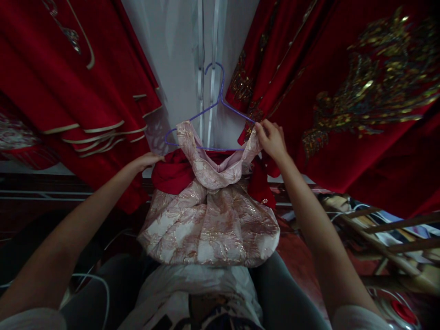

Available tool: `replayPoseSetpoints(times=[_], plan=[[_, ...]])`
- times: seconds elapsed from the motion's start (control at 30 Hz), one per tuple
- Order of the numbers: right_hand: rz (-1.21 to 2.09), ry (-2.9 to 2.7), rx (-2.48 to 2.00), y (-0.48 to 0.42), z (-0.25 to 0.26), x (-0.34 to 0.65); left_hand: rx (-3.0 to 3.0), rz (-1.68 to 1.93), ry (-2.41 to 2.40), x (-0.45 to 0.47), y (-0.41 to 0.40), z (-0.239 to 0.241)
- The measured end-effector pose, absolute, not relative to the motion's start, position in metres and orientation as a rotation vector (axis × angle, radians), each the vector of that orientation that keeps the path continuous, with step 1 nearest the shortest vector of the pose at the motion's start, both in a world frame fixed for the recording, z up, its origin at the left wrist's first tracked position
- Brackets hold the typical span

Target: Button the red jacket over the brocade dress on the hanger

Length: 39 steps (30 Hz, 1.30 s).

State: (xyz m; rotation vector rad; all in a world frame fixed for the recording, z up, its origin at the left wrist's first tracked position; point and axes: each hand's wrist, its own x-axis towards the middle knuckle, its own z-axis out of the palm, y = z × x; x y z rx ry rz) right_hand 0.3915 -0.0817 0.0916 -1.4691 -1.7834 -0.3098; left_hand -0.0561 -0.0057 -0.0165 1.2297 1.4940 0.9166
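A small pale pink and gold brocade dress (209,229) with a puffed skirt lies across my lap, its neckline toward the wall. A purple hanger (221,87) runs behind its straps, hook pointing away from me. My right hand (271,140) is closed, pinching the right strap beside the hanger's end. On the other side my left hand (148,160) is closed on the edge of a dark red cloth (175,174), which bunches out at the dress's waist. The hanger's left end sticks out past the left strap.
Red garments (103,101) hang at the left, and a red garment with gold sequins (364,87) hangs at the right. A pale wall (175,50) stands ahead between them. A wooden rack (388,238) with folded cloth is at lower right. A pale cable (106,293) loops at lower left.
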Motion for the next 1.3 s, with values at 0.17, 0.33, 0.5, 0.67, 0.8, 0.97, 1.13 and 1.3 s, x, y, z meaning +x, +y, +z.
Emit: replayPoseSetpoints(times=[0.17,0.33,0.5,0.67,0.8,0.97,1.13,1.3], plan=[[-0.298,-1.78,-1.474,-0.081,0.091,0.391,0.946,0.933,1.275,-0.066,-0.004,0.006],[-0.302,-1.776,-1.467,-0.082,0.091,0.39,0.936,0.9,1.136,-0.065,-0.011,0.012],[-0.304,-1.777,-1.467,-0.083,0.092,0.39,0.994,0.762,1.294,-0.057,-0.013,0.006],[-0.308,-1.774,-1.465,-0.082,0.092,0.391,1.099,1.059,1.468,-0.049,-0.004,0.013],[-0.317,-1.768,-1.472,-0.082,0.092,0.39,1.12,1.365,1.4,-0.037,0.01,0.04],[-0.347,-1.751,-1.475,-0.092,0.096,0.384,1.427,1.841,1.35,-0.008,0.012,0.087],[-0.246,-1.803,-1.459,-0.108,0.105,0.378,2.101,1.645,1.225,0.05,-0.055,0.111],[-0.231,-1.788,-1.445,-0.117,0.112,0.375,2.573,1.36,0.952,0.084,-0.11,0.078]])
